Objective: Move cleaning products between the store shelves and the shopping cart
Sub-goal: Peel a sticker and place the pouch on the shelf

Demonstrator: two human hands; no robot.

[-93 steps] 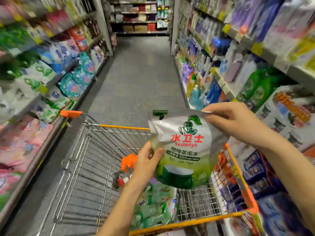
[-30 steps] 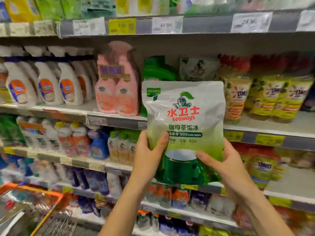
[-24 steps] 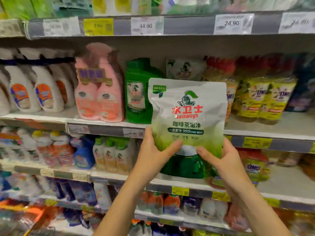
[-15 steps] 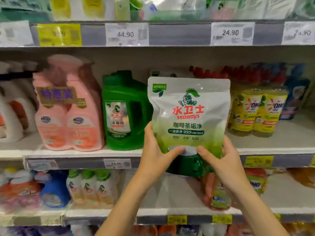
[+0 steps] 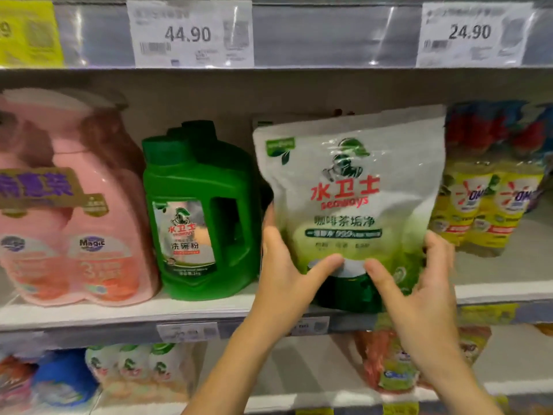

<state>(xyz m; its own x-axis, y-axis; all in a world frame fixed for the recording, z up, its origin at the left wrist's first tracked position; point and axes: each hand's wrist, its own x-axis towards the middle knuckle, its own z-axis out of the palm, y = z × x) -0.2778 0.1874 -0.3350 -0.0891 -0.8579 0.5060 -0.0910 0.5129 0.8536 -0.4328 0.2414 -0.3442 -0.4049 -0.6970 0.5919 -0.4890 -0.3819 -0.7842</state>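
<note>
— Where is the pouch?

— The white-and-green pouch [image 5: 350, 190] stands upright just right of the green jug [image 5: 197, 211], at the front of the same shelf [image 5: 89, 313]. Its lower edge sits level with the shelf's front lip. Whether it bears on the board cannot be told.

— And the person's hands?

— Both grasp it low down. The left hand [image 5: 287, 283] wraps the lower corner nearest the green jug, with the thumb laid across the printed front and the other fingers out of sight behind. The right hand [image 5: 419, 298] takes the corner farther from the jug, thumb on the front, fingertips curling round the side edge. The two thumbs nearly meet over the dark green cup printed at the bottom.

— What else surrounds the jug?

— Just left of the jug stands a pink twin-pack of bottles [image 5: 74, 220]. Beyond the pouch, farther right of the jug, are yellow packs [image 5: 484, 211] with red tops, partly covered by the pouch's side. Above the jug, on the edge of the next shelf up, sits a price tag reading 44.90 [image 5: 191, 32]. A second tag reading 24.90 [image 5: 472, 32] is farther right. Below the jug, the lower shelf carries small green-capped bottles [image 5: 131, 369], which are blurred.
</note>
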